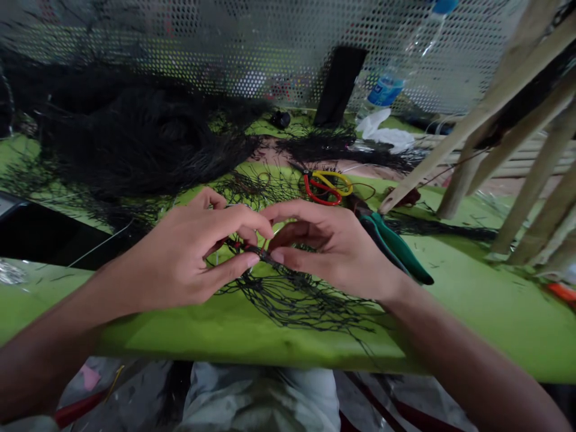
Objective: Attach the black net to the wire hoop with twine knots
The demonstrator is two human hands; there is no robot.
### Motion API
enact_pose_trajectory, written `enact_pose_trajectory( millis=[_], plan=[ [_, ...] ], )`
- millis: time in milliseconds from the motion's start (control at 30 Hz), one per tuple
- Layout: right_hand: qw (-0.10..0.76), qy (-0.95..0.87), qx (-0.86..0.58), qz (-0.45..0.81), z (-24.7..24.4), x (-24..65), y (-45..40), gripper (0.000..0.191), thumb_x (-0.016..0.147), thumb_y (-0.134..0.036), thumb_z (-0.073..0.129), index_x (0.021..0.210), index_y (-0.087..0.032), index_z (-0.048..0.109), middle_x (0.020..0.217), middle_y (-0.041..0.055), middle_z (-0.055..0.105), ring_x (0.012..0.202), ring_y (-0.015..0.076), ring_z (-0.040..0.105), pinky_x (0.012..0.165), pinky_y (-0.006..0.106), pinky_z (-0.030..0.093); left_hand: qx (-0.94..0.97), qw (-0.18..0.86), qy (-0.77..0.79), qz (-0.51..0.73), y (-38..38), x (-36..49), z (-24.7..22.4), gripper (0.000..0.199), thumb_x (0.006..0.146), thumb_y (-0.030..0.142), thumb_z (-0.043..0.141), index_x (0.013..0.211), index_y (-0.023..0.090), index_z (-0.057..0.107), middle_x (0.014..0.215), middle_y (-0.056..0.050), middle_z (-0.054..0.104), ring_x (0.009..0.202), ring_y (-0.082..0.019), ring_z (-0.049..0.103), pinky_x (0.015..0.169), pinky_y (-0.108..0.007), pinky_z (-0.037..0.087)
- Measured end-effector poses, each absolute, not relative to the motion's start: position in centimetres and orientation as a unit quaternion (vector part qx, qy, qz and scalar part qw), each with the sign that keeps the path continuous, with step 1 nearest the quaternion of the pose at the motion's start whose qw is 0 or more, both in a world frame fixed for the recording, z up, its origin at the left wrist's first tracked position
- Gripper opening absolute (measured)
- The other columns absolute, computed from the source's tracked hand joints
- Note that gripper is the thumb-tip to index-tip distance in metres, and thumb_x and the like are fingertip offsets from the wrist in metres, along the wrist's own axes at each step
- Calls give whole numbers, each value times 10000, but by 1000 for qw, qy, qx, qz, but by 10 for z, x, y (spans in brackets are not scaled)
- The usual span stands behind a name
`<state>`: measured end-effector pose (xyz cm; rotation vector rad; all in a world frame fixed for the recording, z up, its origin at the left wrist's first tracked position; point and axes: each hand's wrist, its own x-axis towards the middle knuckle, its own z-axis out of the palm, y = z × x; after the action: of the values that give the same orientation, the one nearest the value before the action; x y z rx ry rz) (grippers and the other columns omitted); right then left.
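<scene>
Both hands meet over the green table, pinching a bunch of black netting point(292, 300) whose loose mesh fans out below them toward the table's front edge. My left hand point(193, 246) is closed, its thumb and fingers on the gathered end of the net. Close beside it, my right hand point(321, 243) pinches the same gathered part. A thin reddish thread point(264, 245) shows between the fingertips. Just beyond the right hand lie small scissors with red and yellow handles point(330, 185). Green-handled pliers point(396, 246) rest beside the right wrist, partly hidden by it.
A large heap of black netting point(135, 132) covers the back left. A black flat object point(49, 234) lies at the left. Behind stand a perforated metal panel point(270, 36), a black block point(341, 87) and a water bottle point(387, 87). Wooden sticks point(472, 120) lean at the right.
</scene>
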<state>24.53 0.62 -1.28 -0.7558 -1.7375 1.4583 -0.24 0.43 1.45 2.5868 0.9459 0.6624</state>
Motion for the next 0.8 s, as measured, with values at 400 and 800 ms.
enact_pose_trajectory(
  millis=[400,800],
  plan=[
    [362,-701,-273,551,-8,250,5,430,835,-14,721,1238,-162,701,1187,34,735,835,69,677,745,181,577,934,174,199,240,8,-6,7,213,1037,201,668,1233,284,651,1032,87,804,835,-106,715,987,-320,413],
    [372,-745,-313,456,-3,251,3,608,884,-79,702,1464,-234,607,1411,70,680,840,96,665,616,189,551,956,-24,164,242,11,-3,-1,110,1056,191,630,1115,226,715,876,29,723,780,-134,657,901,-367,414]
  ],
)
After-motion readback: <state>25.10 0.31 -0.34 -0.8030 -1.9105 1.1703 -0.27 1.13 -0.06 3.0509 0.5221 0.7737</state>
